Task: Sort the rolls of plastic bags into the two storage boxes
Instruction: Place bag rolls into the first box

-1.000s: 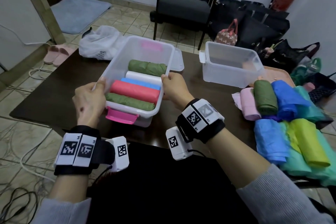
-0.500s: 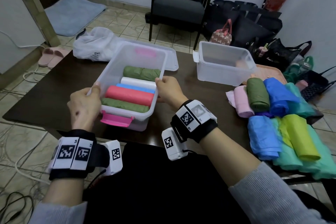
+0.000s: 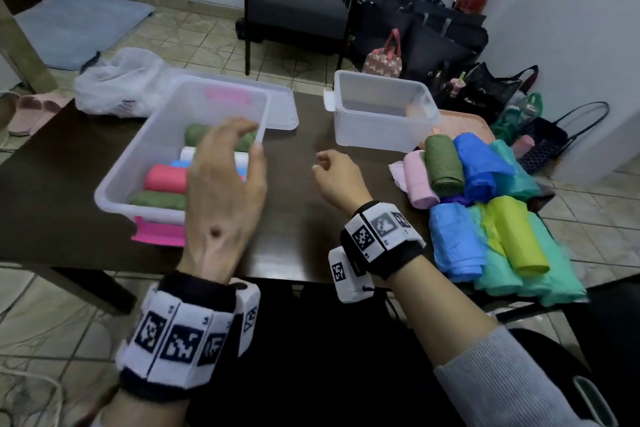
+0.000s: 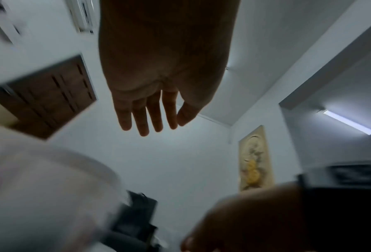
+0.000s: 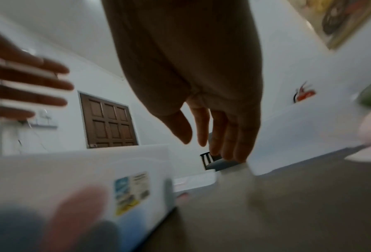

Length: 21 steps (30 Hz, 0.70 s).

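Note:
The left clear box (image 3: 133, 159) with a pink latch holds two green rolls (image 3: 156, 199), a red roll (image 3: 166, 178), a white one and a blue one. My left hand (image 3: 225, 163) hovers over the box's right side, fingers relaxed and spread, holding nothing. In the left wrist view its fingers (image 4: 143, 117) are straight. My right hand (image 3: 332, 173) hangs above the table between the boxes, fingers loosely curled and holding nothing. The right clear box (image 3: 374, 132) looks empty. A pile of rolls (image 3: 485, 211) lies at the right: pink, dark green, blue, light blue, yellow-green, teal.
A clear lid (image 3: 280, 111) lies behind the left box, and a white plastic bag (image 3: 117, 87) sits at the table's far left corner. A pink tray (image 3: 464, 121) lies behind the pile. A dark chair (image 3: 301, 3) and black bags (image 3: 433, 35) stand beyond the table.
Both hands have let go of the left box. The left hand rose and moved right over the box; the right hand drew away to the right.

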{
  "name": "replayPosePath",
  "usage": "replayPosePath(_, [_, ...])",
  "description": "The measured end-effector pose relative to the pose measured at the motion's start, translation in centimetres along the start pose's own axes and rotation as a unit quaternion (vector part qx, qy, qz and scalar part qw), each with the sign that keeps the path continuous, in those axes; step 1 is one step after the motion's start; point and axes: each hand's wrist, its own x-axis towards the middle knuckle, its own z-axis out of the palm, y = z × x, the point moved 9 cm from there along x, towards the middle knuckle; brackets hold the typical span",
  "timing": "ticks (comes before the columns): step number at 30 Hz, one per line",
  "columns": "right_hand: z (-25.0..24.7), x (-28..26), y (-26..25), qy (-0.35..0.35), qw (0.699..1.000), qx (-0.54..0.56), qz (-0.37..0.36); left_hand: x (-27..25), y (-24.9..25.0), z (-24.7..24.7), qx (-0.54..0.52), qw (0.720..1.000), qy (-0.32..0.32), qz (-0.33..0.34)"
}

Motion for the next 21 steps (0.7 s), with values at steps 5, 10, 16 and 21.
replayPosePath(5, [-7.1,-2.0,7.7,0.136,0.954,-0.243,0.114,-6.3,0.4,12.1,-0.034,0.972,-0.231,-0.018])
replayPosePath(10, [-12.3,-4.8,15.2,0.179,0.905,-0.272,0.272,-9.6,-3.1,19.2,0.098,0.926,-0.363,-0.039])
replayPosePath(16, [-11.7,-4.8,18.7,0.082,0.921,-0.204,0.323,-11.2,-5.2,20.8,0.190,0.905,-0.381,0.010])
replayPosePath(21, [-8.3,-3.8,17.0,0.040,0.948,-0.126,0.288,-11.2,-5.5,21.0,0.183,0.907,-0.379,0.016])
